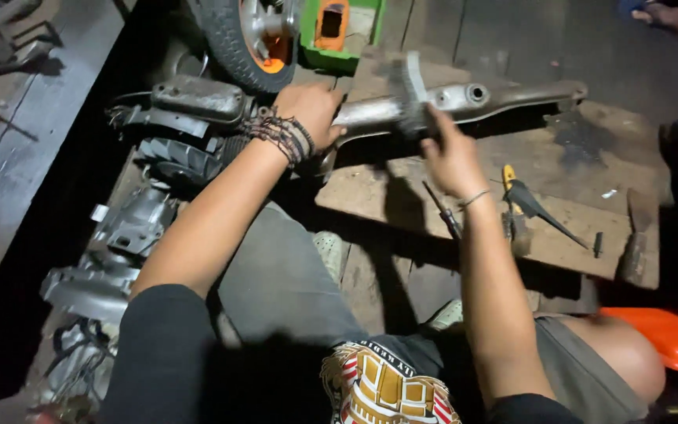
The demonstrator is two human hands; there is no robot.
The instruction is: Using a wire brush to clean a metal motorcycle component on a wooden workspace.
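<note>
Two bare hands are on a long grey metal swingarm (512,96) that lies across a rough wooden pallet (402,208). Left hand (310,110), beaded bracelets (280,135) stacked on the wrist, is wrapped down over the swingarm's near end at about 11 o'clock from frame centre, fingers curled shut on the metal. Right hand (450,157) sits around 1 o'clock, a thin bangle (474,198) on that wrist, fingers pinched together on a blurry toothed part, looks like a sprocket (413,94), standing on edge against the arm. Too smeared to say more about it.

From there the swingarm runs off toward 2 o'clock, with a round bushing hole showing near the middle.

At 12 o'clock there's a small knobby tire (233,43) on an orange hub, with a green tray (343,47) just beside it. Off at 9 o'clock sits a finned engine block (178,157), plus more grey castings (131,224) trailing down toward 8 o'clock.

On the pallet at 3 o'clock: a screwdriver (442,213) right under the right wrist, yellow-handled pliers (512,204), and a dark pointed tool (543,212) next to those. A chisel-looking thing (636,235) lies further out at the edge.

Orange plastic panel (668,334) at 4 o'clock, by the person's knee.
</note>
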